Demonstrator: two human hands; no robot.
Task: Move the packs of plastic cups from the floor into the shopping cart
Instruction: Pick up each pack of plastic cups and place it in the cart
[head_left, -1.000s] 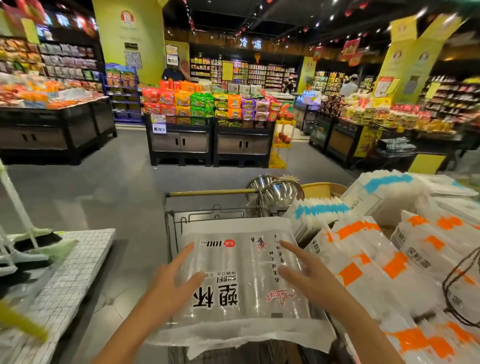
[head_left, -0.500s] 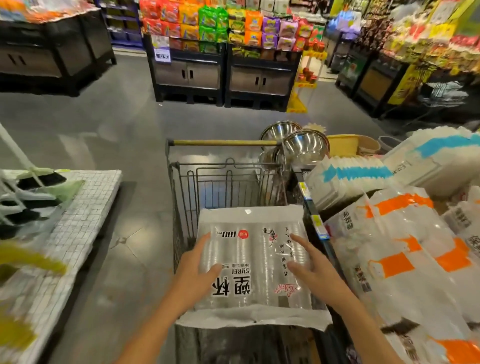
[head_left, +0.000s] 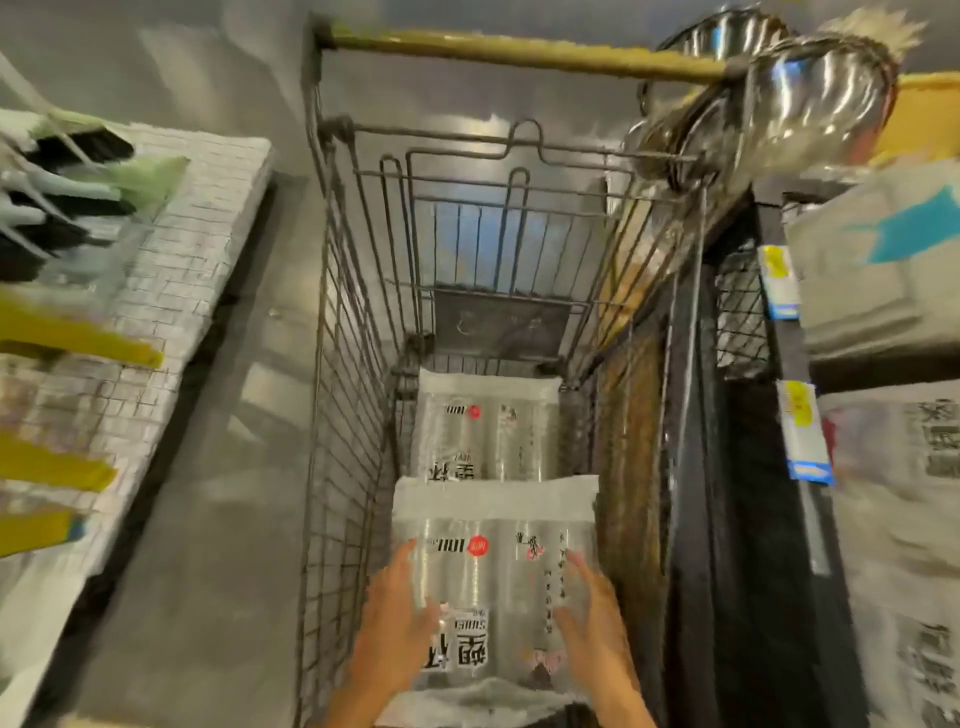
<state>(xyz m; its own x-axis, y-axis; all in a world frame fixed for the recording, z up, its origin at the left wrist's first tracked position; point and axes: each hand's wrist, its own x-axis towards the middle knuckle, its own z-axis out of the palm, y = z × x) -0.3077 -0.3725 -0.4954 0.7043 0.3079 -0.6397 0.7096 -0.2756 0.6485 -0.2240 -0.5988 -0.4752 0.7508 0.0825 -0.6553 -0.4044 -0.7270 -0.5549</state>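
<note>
Pack of plastic cups (head_left: 498, 587) is low inside the shopping cart (head_left: 337, 364), between the two grips and just short of a second pack (head_left: 485, 426) beyond the fingertips. I cannot tell whether it has touched bottom. Best lowered flat, clear of the wire walls, before release. Left grip (head_left: 397, 623) and right grip (head_left: 592, 618) press its sides, fingers nearly straight, not clenched.

A shop is shown, most likely a supermarket aisle. A wire shopping cart (head_left: 353, 322) with a bar handle is seen standing on a polished grey floor (head_left: 218, 519). Just beside it, a black shelf (head_left: 789, 332) is fitted with printed price tags (head_left: 777, 280) and stacked with wrapped packs of goods (head_left: 893, 519). Steel bowls (head_left: 821, 104) are piled at the shelf's far end, and brushes (head_left: 78, 150) are laid out in a row on the display opposite.
</note>
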